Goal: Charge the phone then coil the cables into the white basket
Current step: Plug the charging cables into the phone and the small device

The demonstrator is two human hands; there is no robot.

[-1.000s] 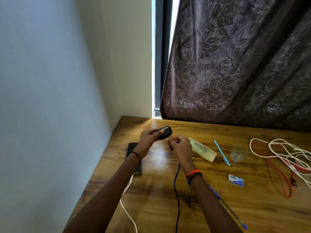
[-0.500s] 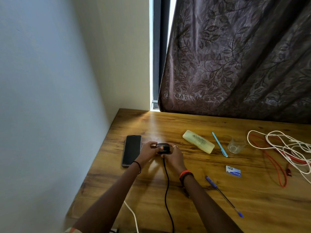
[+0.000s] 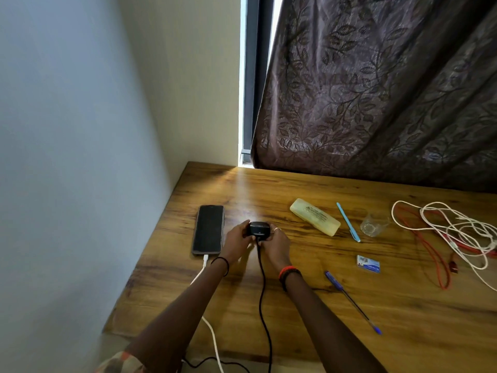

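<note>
We see left hand [image 3: 238,239] and right hand [image 3: 277,246] curled round black device [image 3: 259,228], lifted one second ago, now set on table [image 3: 403,319]; black cable [image 3: 262,292] plugged in; phone [image 3: 208,229] just left, white cable [image 3: 205,261] attached.

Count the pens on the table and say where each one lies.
2. A light blue pen lies between the yellow case and the glass; a dark blue pen lies nearer the person, right of the right arm. None looks hidden.
</note>
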